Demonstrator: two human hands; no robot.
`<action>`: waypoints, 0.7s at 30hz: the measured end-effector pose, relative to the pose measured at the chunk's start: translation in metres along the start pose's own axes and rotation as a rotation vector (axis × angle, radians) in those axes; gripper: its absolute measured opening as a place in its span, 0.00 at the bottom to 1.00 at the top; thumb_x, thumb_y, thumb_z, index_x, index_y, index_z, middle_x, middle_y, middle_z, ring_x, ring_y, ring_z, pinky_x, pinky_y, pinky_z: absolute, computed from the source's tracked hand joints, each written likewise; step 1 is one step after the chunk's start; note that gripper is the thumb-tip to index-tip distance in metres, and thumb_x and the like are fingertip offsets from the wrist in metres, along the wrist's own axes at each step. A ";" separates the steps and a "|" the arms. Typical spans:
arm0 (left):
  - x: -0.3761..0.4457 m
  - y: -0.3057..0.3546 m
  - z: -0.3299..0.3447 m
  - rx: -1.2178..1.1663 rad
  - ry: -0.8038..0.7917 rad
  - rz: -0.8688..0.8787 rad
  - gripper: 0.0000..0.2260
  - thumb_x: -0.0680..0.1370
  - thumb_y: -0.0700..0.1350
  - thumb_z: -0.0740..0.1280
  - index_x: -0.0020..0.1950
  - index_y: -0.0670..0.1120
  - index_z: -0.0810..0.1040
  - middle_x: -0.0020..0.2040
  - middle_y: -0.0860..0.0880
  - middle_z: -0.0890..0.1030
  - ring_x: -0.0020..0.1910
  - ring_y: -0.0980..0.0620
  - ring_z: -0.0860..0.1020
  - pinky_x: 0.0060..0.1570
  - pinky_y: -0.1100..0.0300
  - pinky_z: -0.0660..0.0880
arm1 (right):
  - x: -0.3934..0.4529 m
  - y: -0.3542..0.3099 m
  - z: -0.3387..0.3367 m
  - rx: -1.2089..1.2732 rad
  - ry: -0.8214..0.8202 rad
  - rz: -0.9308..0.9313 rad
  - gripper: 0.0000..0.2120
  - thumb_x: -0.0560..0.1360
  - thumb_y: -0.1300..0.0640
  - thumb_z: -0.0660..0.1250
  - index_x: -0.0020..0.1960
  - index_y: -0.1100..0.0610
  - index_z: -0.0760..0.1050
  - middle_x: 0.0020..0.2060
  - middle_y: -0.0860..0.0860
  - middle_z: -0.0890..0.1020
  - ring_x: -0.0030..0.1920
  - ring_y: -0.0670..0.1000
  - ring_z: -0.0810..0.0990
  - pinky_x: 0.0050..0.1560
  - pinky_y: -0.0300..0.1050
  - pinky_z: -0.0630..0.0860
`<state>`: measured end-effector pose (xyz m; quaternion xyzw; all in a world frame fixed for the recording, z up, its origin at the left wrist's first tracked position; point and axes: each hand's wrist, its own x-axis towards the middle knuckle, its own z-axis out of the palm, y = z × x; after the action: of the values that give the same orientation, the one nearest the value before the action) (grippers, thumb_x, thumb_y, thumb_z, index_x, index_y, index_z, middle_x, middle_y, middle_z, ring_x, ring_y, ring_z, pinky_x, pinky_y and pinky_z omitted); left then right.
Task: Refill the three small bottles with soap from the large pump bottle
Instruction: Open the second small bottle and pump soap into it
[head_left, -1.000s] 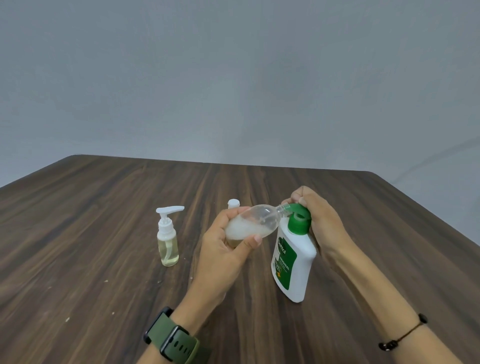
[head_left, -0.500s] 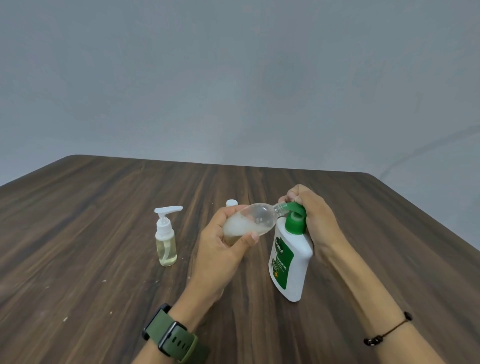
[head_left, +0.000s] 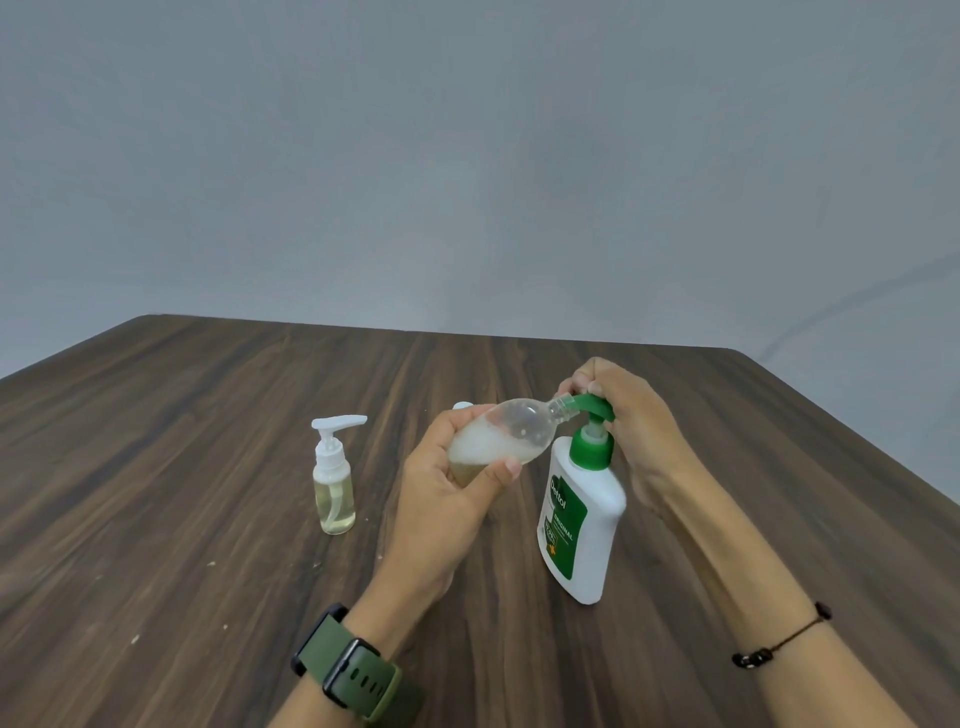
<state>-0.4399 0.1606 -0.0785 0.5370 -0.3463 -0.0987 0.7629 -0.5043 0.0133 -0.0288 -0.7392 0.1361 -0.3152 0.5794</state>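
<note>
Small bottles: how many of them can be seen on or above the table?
2 for sure: one capped bottle stands at left, one open bottle is tilted in the left hand. A white cap behind that hand may belong to a third.

Large pump bottle (head_left: 582, 519): one, right of centre. Small bottles: two in clear view, one with pump (head_left: 333, 483) left of centre, one uncapped (head_left: 498, 439) at centre; white cap (head_left: 461, 406) behind it, one. Hands: two, left (head_left: 447, 499), right (head_left: 631, 431). Watch (head_left: 353, 670): one. Bracelet (head_left: 779, 644): one. Table (head_left: 156, 467): one.
</note>
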 end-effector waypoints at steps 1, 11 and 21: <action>0.000 0.001 0.001 0.004 -0.002 0.003 0.16 0.70 0.34 0.71 0.51 0.53 0.77 0.45 0.58 0.80 0.45 0.57 0.78 0.46 0.52 0.79 | 0.000 0.001 -0.001 0.003 0.002 -0.001 0.07 0.64 0.54 0.56 0.29 0.53 0.67 0.39 0.57 0.75 0.41 0.53 0.69 0.40 0.46 0.66; 0.001 -0.002 -0.001 0.015 0.013 -0.002 0.15 0.65 0.42 0.72 0.50 0.54 0.77 0.50 0.52 0.79 0.49 0.51 0.78 0.45 0.52 0.79 | -0.002 0.002 0.000 -0.025 -0.002 -0.010 0.07 0.65 0.53 0.56 0.32 0.56 0.65 0.39 0.58 0.72 0.41 0.53 0.67 0.41 0.48 0.65; 0.001 -0.003 -0.002 -0.005 0.005 -0.015 0.15 0.66 0.40 0.73 0.49 0.54 0.78 0.50 0.53 0.80 0.47 0.53 0.78 0.40 0.62 0.79 | -0.005 0.005 0.003 -0.036 0.009 0.005 0.06 0.64 0.53 0.56 0.30 0.52 0.65 0.38 0.57 0.71 0.39 0.53 0.66 0.38 0.44 0.65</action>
<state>-0.4372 0.1605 -0.0816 0.5380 -0.3400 -0.1040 0.7643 -0.5060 0.0168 -0.0356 -0.7477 0.1462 -0.3148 0.5660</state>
